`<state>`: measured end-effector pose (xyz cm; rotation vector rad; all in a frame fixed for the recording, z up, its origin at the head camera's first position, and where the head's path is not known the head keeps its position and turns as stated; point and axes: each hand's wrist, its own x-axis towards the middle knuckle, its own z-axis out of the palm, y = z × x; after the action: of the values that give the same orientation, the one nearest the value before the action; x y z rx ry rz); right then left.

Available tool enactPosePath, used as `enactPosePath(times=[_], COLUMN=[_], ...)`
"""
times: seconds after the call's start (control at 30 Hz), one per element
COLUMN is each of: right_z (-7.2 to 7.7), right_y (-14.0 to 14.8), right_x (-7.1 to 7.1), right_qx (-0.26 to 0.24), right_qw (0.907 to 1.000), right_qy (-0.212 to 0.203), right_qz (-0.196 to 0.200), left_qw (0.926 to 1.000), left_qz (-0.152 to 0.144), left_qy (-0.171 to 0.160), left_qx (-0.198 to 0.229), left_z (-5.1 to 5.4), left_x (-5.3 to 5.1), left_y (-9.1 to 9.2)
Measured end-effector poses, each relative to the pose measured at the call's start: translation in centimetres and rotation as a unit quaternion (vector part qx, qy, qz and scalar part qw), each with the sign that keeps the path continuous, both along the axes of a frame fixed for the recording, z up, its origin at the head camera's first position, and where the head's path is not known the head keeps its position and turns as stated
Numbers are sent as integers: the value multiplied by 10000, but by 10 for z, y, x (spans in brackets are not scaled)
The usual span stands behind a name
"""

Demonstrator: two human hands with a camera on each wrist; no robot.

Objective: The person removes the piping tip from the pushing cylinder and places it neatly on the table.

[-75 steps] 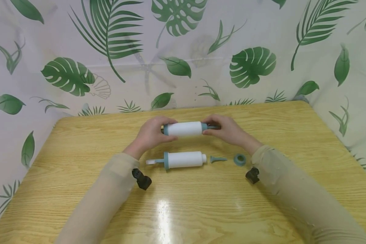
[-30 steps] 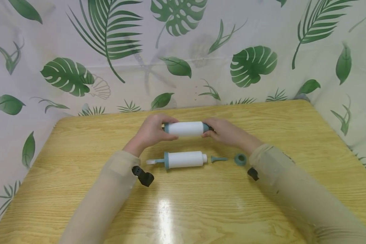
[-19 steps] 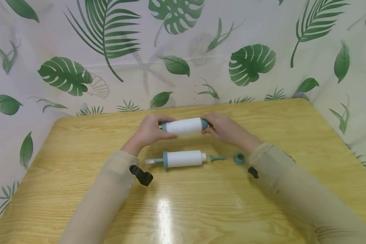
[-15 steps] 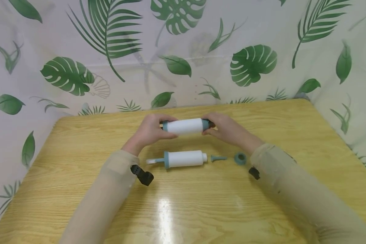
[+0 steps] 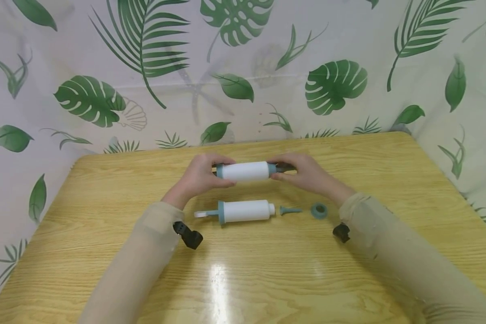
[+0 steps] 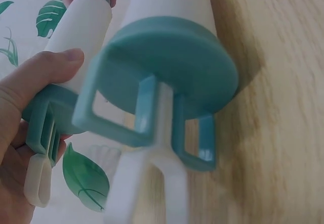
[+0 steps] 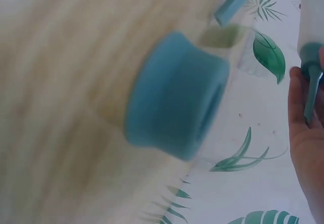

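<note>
Both hands hold a white cylinder (image 5: pixel 245 171) with teal ends, level above the table. My left hand (image 5: pixel 200 175) grips its left end, thumb on the near side; the left wrist view shows a teal handle frame and white pull ring (image 6: pixel 38 179) beside that palm. My right hand (image 5: pixel 301 171) pinches the teal collar at the other end, where a thin teal nozzle (image 7: pixel 312 95) points along the palm. Nearer the camera lie a second white cylinder (image 5: pixel 246 211) with a teal flange, a loose teal nozzle (image 5: pixel 290 210) and a teal ring (image 5: pixel 319 211).
The wooden table (image 5: pixel 243 270) ends at a wall cloth (image 5: pixel 275 112) printed with green leaves. Black wrist cameras hang below both sleeves, close to the lying parts.
My right hand has shifted slightly right along the held cylinder's end, and its nozzle shows more. The cylinder's right end has dropped to nearly level. The parts on the table have not moved.
</note>
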<state>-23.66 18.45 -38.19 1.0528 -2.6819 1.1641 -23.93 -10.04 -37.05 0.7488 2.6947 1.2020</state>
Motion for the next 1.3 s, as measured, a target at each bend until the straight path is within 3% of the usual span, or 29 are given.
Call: enactPosePath(times=[0.2,0.6,0.73,1.03,1.2,1.3], right_z=[-8,-8,-8,-13,-11,-8], right_y=[-2,0,0,2,3,5], right_x=[0,1,0,-2,-2,-1], right_qx=[-306,-5,-83,-428,-560,-291], right_qw=[9995,9942,9936,9964,9924,9902], right_qy=[18,-943,-967,-700,-1055,-1268], right_qz=[-24,-523,-582,-211,-289,-507], left_qw=[10000,10000,10000,10000,10000,9999], left_qz=[-22,47,64,42,92,100], left_qy=[-47,66,76,-33,-29,-20], left_qx=[-7,2,-3,-62,-12,-9], left_z=[-4,-5,-5,-10,-9,-8], left_x=[-1,-2,-3,-2,-2,-3], left_y=[-2,-3,-4,-2,0,0])
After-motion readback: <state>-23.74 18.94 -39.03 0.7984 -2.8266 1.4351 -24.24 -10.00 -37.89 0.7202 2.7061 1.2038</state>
